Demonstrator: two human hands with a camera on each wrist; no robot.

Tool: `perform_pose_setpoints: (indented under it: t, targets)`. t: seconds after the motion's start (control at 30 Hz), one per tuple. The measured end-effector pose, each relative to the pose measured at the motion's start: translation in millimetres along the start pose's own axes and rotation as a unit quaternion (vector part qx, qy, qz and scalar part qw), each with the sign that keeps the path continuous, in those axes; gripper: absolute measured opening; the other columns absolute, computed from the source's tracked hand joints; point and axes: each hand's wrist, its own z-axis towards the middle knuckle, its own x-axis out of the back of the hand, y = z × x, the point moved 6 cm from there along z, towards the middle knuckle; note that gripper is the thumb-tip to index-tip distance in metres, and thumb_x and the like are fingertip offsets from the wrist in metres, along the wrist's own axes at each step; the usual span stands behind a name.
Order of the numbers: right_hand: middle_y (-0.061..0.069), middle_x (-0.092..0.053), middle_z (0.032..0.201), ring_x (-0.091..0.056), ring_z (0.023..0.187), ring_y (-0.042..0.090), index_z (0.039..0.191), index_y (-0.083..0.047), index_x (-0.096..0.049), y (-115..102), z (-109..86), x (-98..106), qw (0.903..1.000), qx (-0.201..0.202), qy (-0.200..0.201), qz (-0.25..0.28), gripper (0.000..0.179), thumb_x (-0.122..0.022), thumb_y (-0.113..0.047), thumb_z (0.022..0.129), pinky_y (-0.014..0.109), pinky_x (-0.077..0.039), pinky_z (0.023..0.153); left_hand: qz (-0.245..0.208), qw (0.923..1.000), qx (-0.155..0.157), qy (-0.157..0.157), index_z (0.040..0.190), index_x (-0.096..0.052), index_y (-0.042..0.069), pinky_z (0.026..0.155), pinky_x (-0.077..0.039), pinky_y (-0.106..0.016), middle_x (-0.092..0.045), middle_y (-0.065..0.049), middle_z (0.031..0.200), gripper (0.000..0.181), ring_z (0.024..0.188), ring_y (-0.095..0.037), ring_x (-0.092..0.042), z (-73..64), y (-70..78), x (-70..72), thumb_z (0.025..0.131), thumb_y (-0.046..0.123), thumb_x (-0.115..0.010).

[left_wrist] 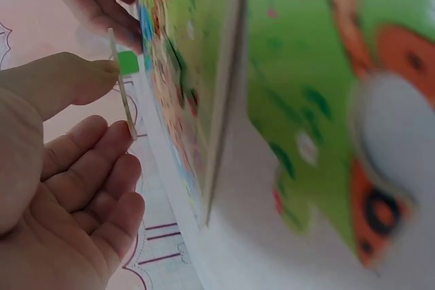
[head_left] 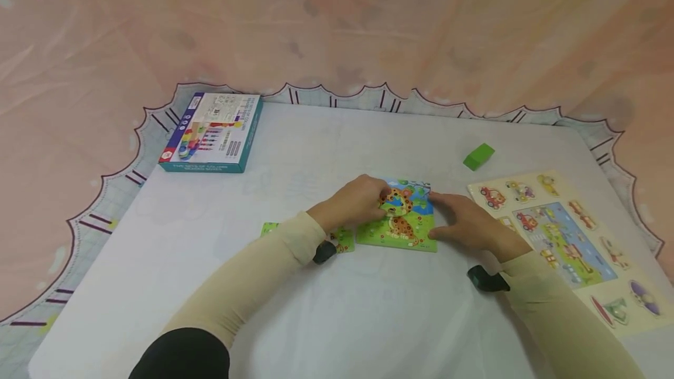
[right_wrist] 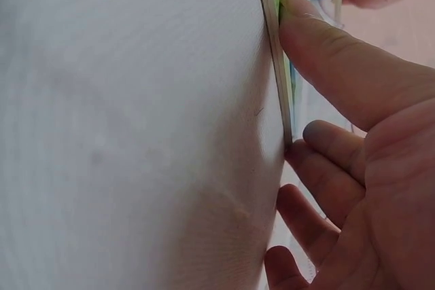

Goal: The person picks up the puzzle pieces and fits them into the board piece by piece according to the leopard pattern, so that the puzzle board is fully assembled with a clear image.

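Observation:
A leopard picture puzzle (head_left: pixel 402 230) in a thin frame lies on the white table in the middle of the head view. My left hand (head_left: pixel 355 203) is over its left side, and in the left wrist view thumb and fingertips pinch a thin puzzle piece (left_wrist: pixel 124 96) seen edge-on. At the right edge, my right hand (head_left: pixel 466 221) touches the puzzle with thumb and index finger, fingers spread. In the right wrist view the thumb (right_wrist: pixel 326 39) rests on the board's rim. Green puzzle pieces (head_left: pixel 344 241) lie beside the frame, partly hidden by my left forearm.
A boxed set (head_left: pixel 210 130) lies at the table's back left. Toward the back right is a green block (head_left: pixel 479 157). A cream picture board (head_left: pixel 566 250) with vehicles and toys lies on the right, partly under my right forearm. Patterned cloth (head_left: pixel 337 28) surrounds the white tabletop.

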Motion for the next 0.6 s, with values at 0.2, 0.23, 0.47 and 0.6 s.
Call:
perform_pose_setpoints:
  t: [0.2, 0.23, 0.47, 0.6]
  targets:
    - [0.025, -0.038, 0.153, -0.027, 0.143, 0.045, 0.149, 0.001, -0.042, -1, -0.7, 1, 1.0000, 0.003, 0.004, 0.001, 0.081, -0.081, -0.029, 0.085, 0.060, -0.021, 0.114, 0.017, 0.9997, -0.015, 0.001, 0.120, -0.067, 0.004, 0.084, -0.046, -0.030, -0.065, -0.001, 0.099, 0.033, 0.103, -0.021, -0.056, 8.7, 12.4, -4.6, 0.091, 0.018, -0.071]
    - [0.025, -0.038, 0.153, -0.028, 0.143, 0.045, 0.149, 0.001, -0.042, -1, -1.0, 1, 1.0000, 0.003, 0.005, 0.002, 0.081, -0.081, -0.029, 0.085, 0.060, -0.021, 0.114, 0.019, 0.9997, -0.018, 0.001, 0.120, -0.067, 0.005, 0.081, -0.045, -0.028, -0.064, -0.001, 0.095, 0.032, 0.099, -0.019, -0.056, 10.6, 14.0, -5.7, 0.091, 0.019, -0.072]
    - [0.025, -0.039, 0.153, -0.029, 0.142, 0.045, 0.149, 0.002, -0.042, -3, -2.8, 1, 0.9999, 0.009, 0.007, 0.009, 0.080, -0.081, -0.028, 0.085, 0.060, -0.022, 0.114, 0.006, 0.9995, -0.028, -0.015, 0.132, -0.065, 0.007, 0.058, -0.034, -0.022, -0.053, 0.004, 0.073, 0.044, 0.067, -0.012, -0.043, 19.8, 23.3, -13.3, 0.089, 0.013, -0.072]
    - [0.024, -0.039, 0.152, -0.029, 0.142, 0.044, 0.149, 0.002, -0.042, -3, -2.7, 2, 0.9999, 0.010, 0.008, 0.007, 0.080, -0.080, -0.029, 0.086, 0.059, -0.022, 0.114, 0.004, 0.9993, -0.027, -0.024, 0.126, -0.067, 0.008, 0.058, -0.035, -0.021, -0.054, 0.004, 0.072, 0.039, 0.069, -0.012, -0.045, 22.9, 26.2, -17.5, 0.087, 0.008, -0.070]
